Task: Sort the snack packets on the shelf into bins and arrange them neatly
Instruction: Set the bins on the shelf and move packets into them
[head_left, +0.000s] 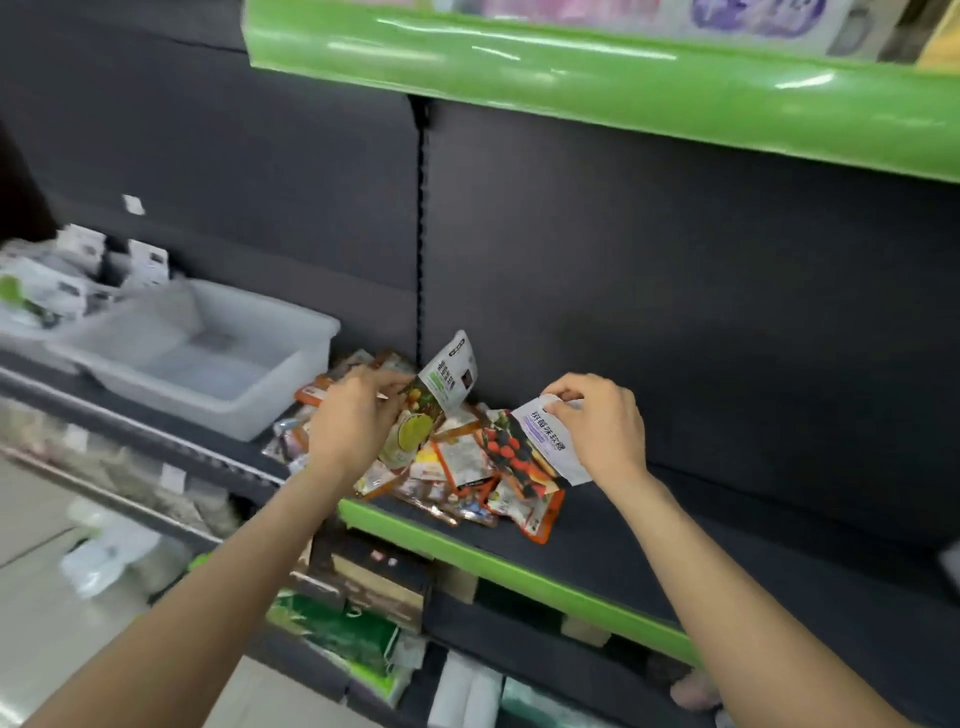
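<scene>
A loose pile of snack packets (457, 478) lies on the dark shelf (727, 530) near its green front edge. My left hand (353, 421) grips a packet with a lime picture and a white top (441, 395), lifted above the left side of the pile. My right hand (597, 426) pinches the white top corner of a packet with red berries (530, 452) at the pile's right side. A clear plastic bin (291, 332), which looks empty, stands on the shelf to the left of the pile.
White packaged goods (62, 280) crowd the shelf left of the bin. A green-edged shelf (571, 67) hangs overhead. Boxes and green bags (353, 618) fill the lower shelf. The dark shelf stretches bare to the right of the pile.
</scene>
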